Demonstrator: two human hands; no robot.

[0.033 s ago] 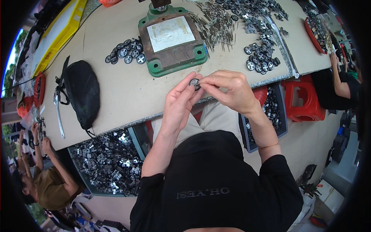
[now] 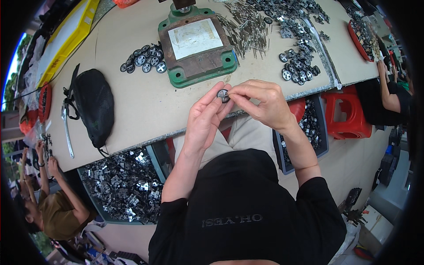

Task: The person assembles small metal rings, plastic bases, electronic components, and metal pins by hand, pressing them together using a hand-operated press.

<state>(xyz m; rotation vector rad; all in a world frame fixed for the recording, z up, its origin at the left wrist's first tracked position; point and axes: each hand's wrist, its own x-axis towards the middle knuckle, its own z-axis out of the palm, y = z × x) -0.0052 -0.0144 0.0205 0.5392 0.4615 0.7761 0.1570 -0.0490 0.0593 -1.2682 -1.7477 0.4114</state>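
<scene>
Just off the table's near edge, my left hand (image 2: 205, 115) is closed on a small black toy wheel (image 2: 222, 95) with silver spokes, held between thumb and fingers with its spoked face up. My right hand (image 2: 260, 102) pinches what looks like a thin metal pin at the middle of the wheel; the fingertips hide most of it. Beyond my hands stands a green and brown metal press base (image 2: 198, 55) with a white sheet on top. Left of the base lies a pile of similar wheels (image 2: 148, 58), and another wheel pile (image 2: 300, 71) is to its right.
Thin metal rods (image 2: 247, 31) and small dark parts (image 2: 293, 26) cover the back right. A black pouch (image 2: 93, 104) lies at left. Bins of metal parts, one at left (image 2: 128, 187) and one at right (image 2: 311, 123), flank my legs. Red stools (image 2: 349, 115) and other people are nearby.
</scene>
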